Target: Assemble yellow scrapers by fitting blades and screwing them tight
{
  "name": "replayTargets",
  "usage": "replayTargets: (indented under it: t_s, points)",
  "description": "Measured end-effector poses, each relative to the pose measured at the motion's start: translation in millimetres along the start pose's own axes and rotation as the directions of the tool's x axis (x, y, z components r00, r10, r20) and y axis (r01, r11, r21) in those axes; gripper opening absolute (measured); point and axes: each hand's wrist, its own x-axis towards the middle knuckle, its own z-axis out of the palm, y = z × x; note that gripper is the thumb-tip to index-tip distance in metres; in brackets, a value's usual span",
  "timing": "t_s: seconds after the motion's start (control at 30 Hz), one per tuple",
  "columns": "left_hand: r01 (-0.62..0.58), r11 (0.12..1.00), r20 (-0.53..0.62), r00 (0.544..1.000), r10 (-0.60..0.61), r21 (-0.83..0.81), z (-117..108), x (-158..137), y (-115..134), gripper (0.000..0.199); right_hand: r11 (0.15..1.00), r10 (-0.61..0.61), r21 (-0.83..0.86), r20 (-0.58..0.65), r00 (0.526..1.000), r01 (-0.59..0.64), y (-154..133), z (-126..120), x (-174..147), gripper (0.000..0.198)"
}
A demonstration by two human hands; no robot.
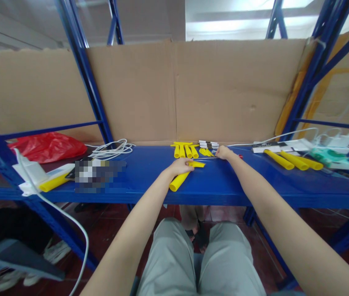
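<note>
My left hand [181,166] is closed around a yellow T-shaped plastic piece [179,181], its round tube end pointing toward me and its flat crosspiece to the right. My right hand [223,152] is at the back of the table with its fingers pressed together; what they hold is hidden. A thin metal rod [205,158] runs left from beside those fingers, and a small red end [241,156] shows beyond the wrist. Just left of the right hand lie small yellow pieces [205,152] and a stack of white-and-black strips [209,144]. Several more yellow T-shaped pieces [186,151] lie in a row behind my left hand.
Yellow tubes [294,160] and a green-and-white power strip [331,156] lie at right. At left are a coiled white cable [114,149], a red plastic bag [49,149] and another yellow tube [54,183]. Blue posts [83,74] and cardboard [223,90] bound the blue table [149,176].
</note>
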Motion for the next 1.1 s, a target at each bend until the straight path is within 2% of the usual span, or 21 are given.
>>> replayTargets:
  t_s: [0.07,0.17,0.33,0.47,0.57,0.7,0.87,1.1]
  points:
    - [-0.001,1.0,-0.003,1.0,0.001,-0.017,0.2,0.2,-0.5,0.055,0.998,0.056,-0.028,0.023,0.998,-0.055,-1.7,-1.6,-2.8,0.028]
    - [-0.009,0.999,-0.018,1.0,0.008,-0.053,0.3,-0.1,-0.9,0.056,0.998,0.057,-0.018,0.01,0.998,-0.057,-4.3,-3.4,-8.5,0.025]
    - [0.014,0.993,-0.023,1.0,-0.017,-0.12,-0.6,-2.2,0.4,0.057,0.996,0.045,0.081,-0.101,0.994,-0.037,-4.9,-7.0,-15.6,0.021]
    - [0.014,0.988,-0.044,0.999,-0.021,-0.152,-1.8,-4.3,2.1,0.054,0.946,-0.072,0.302,-0.166,0.983,0.12,-2.7,-10.1,-23.2,0.02]
    - [0.024,0.982,-0.058,0.998,-0.036,-0.186,-2.7,-4.6,2.5,0.056,0.859,-0.147,0.466,-0.178,0.973,0.215,-4.7,-12.2,-34.3,0.017]
    - [0.039,0.978,-0.088,0.994,-0.058,-0.203,-4.4,-3.1,1.3,0.058,0.743,-0.24,0.601,-0.171,0.955,0.295,-18.8,-13.2,-51.8,0.01]
    - [0.017,0.975,-0.117,0.992,-0.044,-0.221,-3.6,-2.3,-0.8,0.057,0.611,-0.417,0.666,-0.188,0.889,0.427,-42.3,-6.7,-64.1,0.011]
    - [0.002,0.961,-0.13,0.991,-0.039,-0.278,-0.2,-0.9,0.0,0.06,0.615,-0.468,0.643,-0.17,0.867,0.458,-53.3,1.0,-67.8,0.007]
